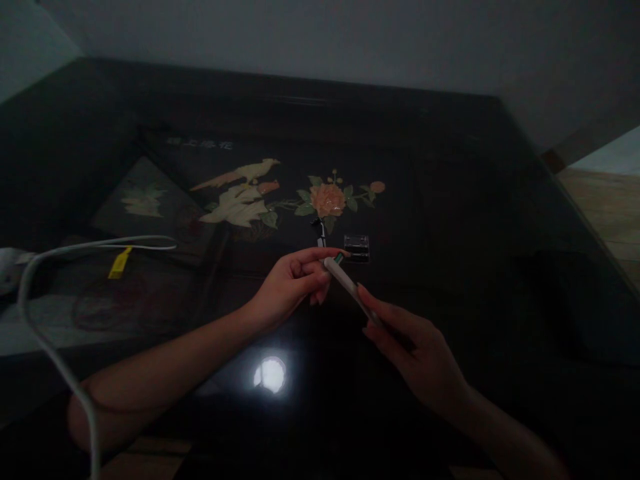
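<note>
My right hand [407, 337] grips a slim white stick-shaped object [350, 283], which slants up and left toward my other hand. Its upper end meets the fingers of my left hand [295, 277]. Between the left thumb and index finger a small green piece [339, 257] shows at that end; its kind is too small and dark to tell. Just beyond the fingertips lies a small clear case [357, 249] with dark cylindrical shapes inside. A small black-and-white item [321, 233] sits right behind the left hand, partly hidden by it.
The dark glossy table [450, 200] has a bird-and-flower picture [327, 200] on its top. At the left a white cable [55, 357] with a yellow tag [120, 263] loops past my left forearm. A dark object [575, 307] lies at the right, hard to make out.
</note>
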`<state>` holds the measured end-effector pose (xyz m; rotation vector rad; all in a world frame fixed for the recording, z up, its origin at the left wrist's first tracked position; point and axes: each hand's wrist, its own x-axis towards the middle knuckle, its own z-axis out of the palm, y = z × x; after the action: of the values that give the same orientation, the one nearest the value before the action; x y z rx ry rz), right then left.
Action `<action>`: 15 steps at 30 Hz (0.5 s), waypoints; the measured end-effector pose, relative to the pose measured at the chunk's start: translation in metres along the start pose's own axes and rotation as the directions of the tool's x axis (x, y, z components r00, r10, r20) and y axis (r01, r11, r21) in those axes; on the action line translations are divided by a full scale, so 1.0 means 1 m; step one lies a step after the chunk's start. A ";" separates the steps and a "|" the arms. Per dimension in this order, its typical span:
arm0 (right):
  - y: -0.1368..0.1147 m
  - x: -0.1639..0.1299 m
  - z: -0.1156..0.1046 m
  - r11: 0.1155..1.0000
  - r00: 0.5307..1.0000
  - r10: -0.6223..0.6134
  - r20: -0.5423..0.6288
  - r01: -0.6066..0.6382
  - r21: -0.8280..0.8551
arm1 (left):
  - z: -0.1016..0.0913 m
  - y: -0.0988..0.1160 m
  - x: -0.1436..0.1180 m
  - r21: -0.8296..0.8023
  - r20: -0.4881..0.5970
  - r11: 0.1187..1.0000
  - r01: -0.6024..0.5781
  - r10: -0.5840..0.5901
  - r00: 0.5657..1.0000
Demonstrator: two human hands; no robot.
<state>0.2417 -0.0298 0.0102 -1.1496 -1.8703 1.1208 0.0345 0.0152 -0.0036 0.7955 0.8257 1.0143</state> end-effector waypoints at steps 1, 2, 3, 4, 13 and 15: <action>0.000 0.000 0.000 1.000 1.000 -0.007 0.000 0.007 0.008 | 0.000 0.000 0.000 0.005 -0.002 1.000 0.004 -0.004 1.000; 0.000 -0.001 0.001 1.000 1.000 -0.012 0.000 0.012 0.014 | 0.000 0.000 0.000 0.011 -0.003 1.000 0.007 -0.007 1.000; 0.001 -0.001 0.000 1.000 1.000 -0.013 -0.001 0.013 0.017 | -0.001 -0.001 0.001 0.019 -0.005 1.000 0.006 -0.006 1.000; 0.001 0.000 0.000 1.000 1.000 -0.011 -0.001 0.011 0.017 | -0.001 -0.001 0.001 0.027 -0.006 1.000 0.006 -0.006 1.000; 0.008 0.004 -0.005 0.998 0.998 0.055 -0.043 -0.056 -0.011 | 0.001 0.002 0.000 0.024 -0.007 0.999 0.025 -0.025 1.000; 0.010 0.005 -0.006 0.998 0.996 0.064 -0.056 -0.066 -0.024 | 0.001 0.001 0.000 0.014 -0.008 1.000 0.009 -0.008 1.000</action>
<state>0.2480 -0.0205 0.0045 -1.2512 -1.8220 1.0924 0.0345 0.0157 -0.0023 0.7998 0.8427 1.0056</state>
